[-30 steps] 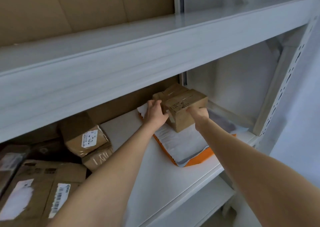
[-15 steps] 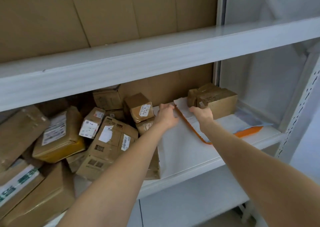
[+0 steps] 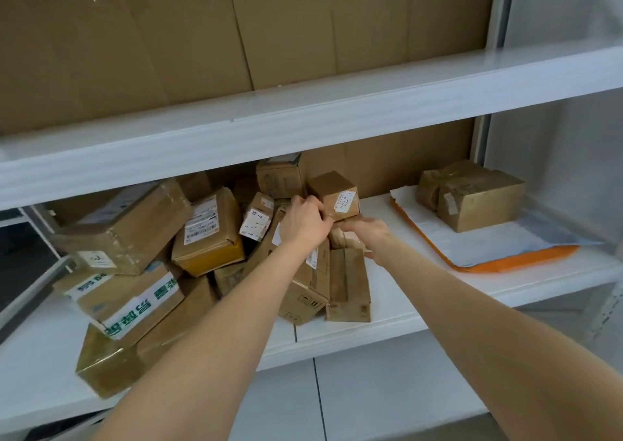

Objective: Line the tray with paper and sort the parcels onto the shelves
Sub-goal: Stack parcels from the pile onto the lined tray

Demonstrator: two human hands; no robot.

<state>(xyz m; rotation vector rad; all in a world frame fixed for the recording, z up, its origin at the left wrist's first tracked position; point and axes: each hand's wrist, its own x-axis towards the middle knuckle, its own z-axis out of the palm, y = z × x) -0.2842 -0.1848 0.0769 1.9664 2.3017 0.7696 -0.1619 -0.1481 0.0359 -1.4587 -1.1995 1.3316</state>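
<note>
Head view: on the white shelf (image 3: pixel 421 292), the left hand (image 3: pixel 305 220) curls round a small box (image 3: pixel 332 193) with a white label, its marks illegible, atop the parcel pile (image 3: pixel 209 238). The right hand (image 3: pixel 365 235) reaches just beneath; its grip is blurred, so I cannot tell. Green-lettered tape (image 3: pixel 141 306) is unreadable. At the shelf's right end, the orange tray (image 3: pixel 526 258), lined with paper (image 3: pixel 488 242), holds two boxes (image 3: pixel 478 201).

We see our two arms bare from the near edge up to the fingers: left forearm (image 3: pixel 242 322), right forearm (image 3: pixel 472 329). Our left hand (image 3: pixel 303 220) looks sharp and ungloved; our right hand (image 3: pixel 365 235) is blurred.
</note>
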